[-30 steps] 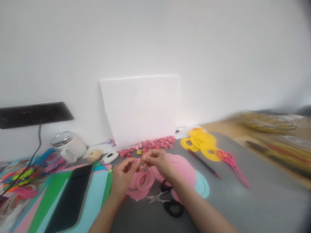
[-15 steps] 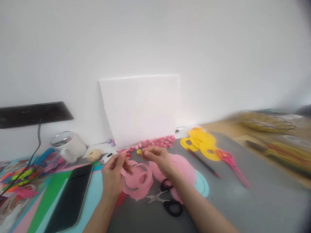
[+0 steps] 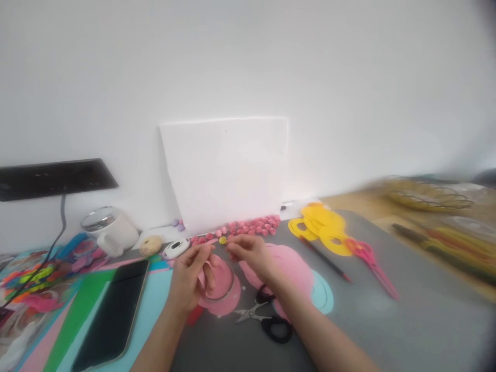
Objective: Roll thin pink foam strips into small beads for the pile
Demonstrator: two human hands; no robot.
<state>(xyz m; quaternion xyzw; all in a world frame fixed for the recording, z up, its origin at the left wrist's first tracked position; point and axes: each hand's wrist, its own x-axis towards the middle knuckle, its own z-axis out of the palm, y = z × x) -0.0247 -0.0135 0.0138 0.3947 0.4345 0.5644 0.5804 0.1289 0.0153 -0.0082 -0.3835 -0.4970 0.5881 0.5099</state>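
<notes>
Left fingers (image 3: pixel 199 254) bent, thumb brought up to the forefinger; too blurred to tell whether anything thin is pinched between them. Right fingers (image 3: pixel 240 249) curled inward a little to their right, tips close, contents likewise unclear. Change noted: one second ago the two sets met tip to tip; now a small gap stands between them, so the shared hold looks ended and each hand appears to be working on its own. Pink paper cut-outs (image 3: pixel 223 307) lie under and just to the near side of the left fingers, on the grey bench (image 3: pixel 217 349); a narrow ring that lay on top half a second ago no longer shows there. Cannot say whether the left fingers took it. Pale scrap (image 3: pixel 243 288) now visible beside that paper, nearer the person than the gap. Black-handled scissors (image 3: pixel 253 313), blades parted, lie on the near side of the right fingers, untouched. Beyond both sets of fingertips: one yellow roll (image 3: pixel 222 240), and pink rolls (image 3: pixel 251 226) strung along behind it, seemingly undisturbed.
</notes>
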